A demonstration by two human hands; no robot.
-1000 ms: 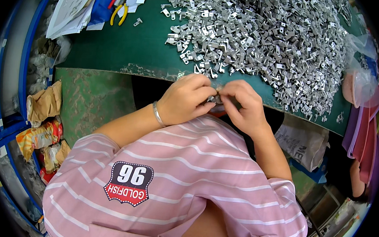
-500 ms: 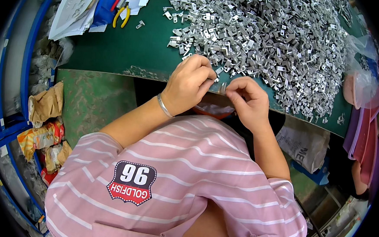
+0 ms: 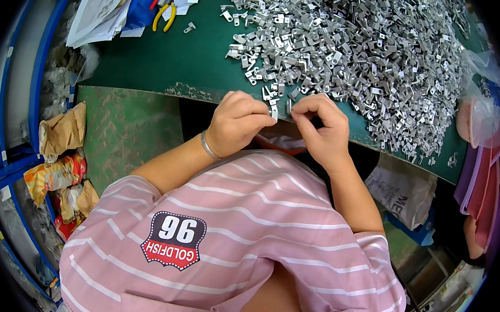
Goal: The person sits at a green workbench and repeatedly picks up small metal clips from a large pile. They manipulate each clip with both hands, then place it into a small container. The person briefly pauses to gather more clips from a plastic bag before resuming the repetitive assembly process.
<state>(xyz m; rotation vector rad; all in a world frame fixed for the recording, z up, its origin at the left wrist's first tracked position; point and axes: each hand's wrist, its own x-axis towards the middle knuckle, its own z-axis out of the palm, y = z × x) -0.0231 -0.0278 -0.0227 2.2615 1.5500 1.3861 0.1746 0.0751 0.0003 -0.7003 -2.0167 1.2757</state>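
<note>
At the near edge of the green table, my left hand (image 3: pixel 235 122) is closed in a pinch on a small silver metal bracket (image 3: pixel 274 112), which sticks out past the fingertips. Facing it from the right, my right hand (image 3: pixel 325 131) pinches another small metal piece (image 3: pixel 289 106) between thumb and forefinger. The two pieces are a short gap apart. Just beyond my fingers lie a few loose brackets (image 3: pixel 270 92), at the near fringe of a large heap of similar flat, holed metal brackets (image 3: pixel 353 53).
Yellow-handled pliers (image 3: pixel 164 17), a blue tray (image 3: pixel 145 4) and papers (image 3: pixel 101 9) lie at the far left of the table (image 3: pixel 158 64). Below the edge, between my arms, an orange-rimmed container (image 3: pixel 287 150) partly shows. Blue shelving (image 3: pixel 38 68) stands left; pink plastic containers (image 3: pixel 483 187) hang right.
My left hand has come down toward the table edge, away from the heap, and its bracket now shows. The right hand has shifted slightly left; its metal piece was blurred before and is now distinct.
</note>
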